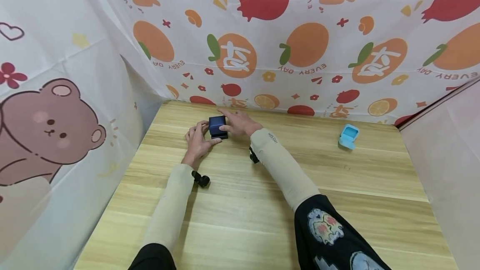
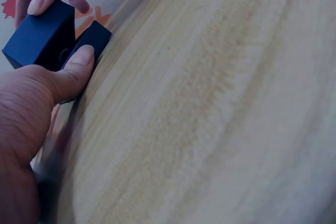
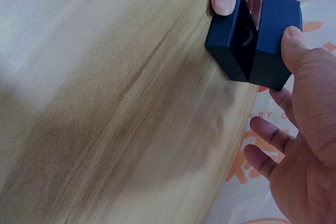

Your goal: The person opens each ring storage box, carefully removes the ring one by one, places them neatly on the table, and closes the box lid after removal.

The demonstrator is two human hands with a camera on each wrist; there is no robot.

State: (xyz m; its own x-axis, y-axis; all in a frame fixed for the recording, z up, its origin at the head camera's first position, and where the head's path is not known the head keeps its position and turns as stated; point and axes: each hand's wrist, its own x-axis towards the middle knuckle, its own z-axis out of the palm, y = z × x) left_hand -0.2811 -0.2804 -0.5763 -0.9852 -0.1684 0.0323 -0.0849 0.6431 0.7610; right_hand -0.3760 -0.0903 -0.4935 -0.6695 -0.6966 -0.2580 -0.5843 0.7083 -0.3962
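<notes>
A dark blue ring box (image 1: 217, 124) stands partly open at the far left of the table, between the two hands. My left hand (image 1: 198, 143) holds its base (image 3: 222, 32), with the thumb pressed on one side. The right hand (image 1: 240, 123) pinches the lid (image 3: 278, 22), its thumb on the near face while other fingers spread loosely. In the right wrist view, a small curved ring-like shape (image 3: 247, 36) shows dimly in the gap between lid and base. The left wrist view shows the lid tilted away from the base, with the left thumb (image 2: 79, 61) on the base.
A light blue ring box (image 1: 348, 136) stands open at the far right of the wooden table (image 1: 240, 203). Behind the table hangs a fruit-printed cloth (image 1: 270, 53); a bear-printed cloth (image 1: 56, 124) borders the left side. A pale panel (image 1: 446, 157) closes off the right.
</notes>
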